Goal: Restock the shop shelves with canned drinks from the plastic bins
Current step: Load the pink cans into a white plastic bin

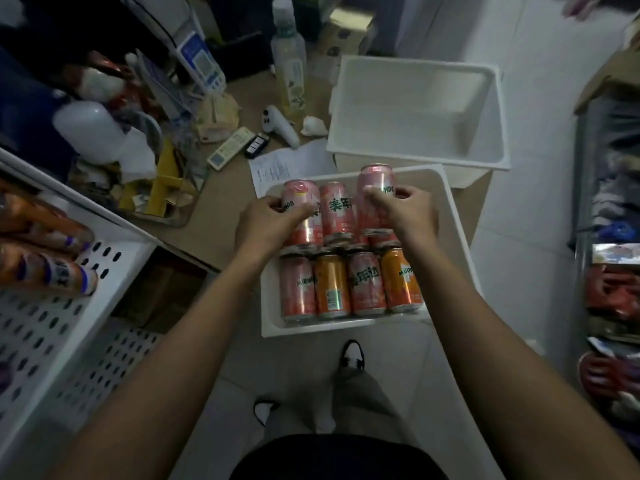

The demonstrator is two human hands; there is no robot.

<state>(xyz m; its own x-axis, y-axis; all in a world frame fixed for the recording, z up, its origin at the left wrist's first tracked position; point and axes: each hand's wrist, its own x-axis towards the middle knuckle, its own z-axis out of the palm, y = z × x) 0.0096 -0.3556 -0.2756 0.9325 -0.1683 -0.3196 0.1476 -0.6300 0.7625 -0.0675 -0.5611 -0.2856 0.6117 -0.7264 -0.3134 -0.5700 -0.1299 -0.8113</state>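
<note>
A white plastic bin [450,216] below me holds several pink and orange drink cans lying in rows. My left hand [266,223] is closed around a pink can [299,199] at the back left of the bin. My right hand [408,213] grips another pink can [375,183], raised a little above its neighbours. A third pink can [336,209] lies between the two hands. The front row [349,289] mixes pink and orange cans. On the white perforated shelf [52,323] at the left lie two orange cans [45,258].
A second white bin [419,109], with nothing inside, stands behind the first. The brown counter [228,188] carries a bottle [289,60], a remote control [230,147], a paper sheet [291,164] and clutter. Shelves of packaged goods [609,271] line the right. My shoes [353,355] stand on the tiled floor.
</note>
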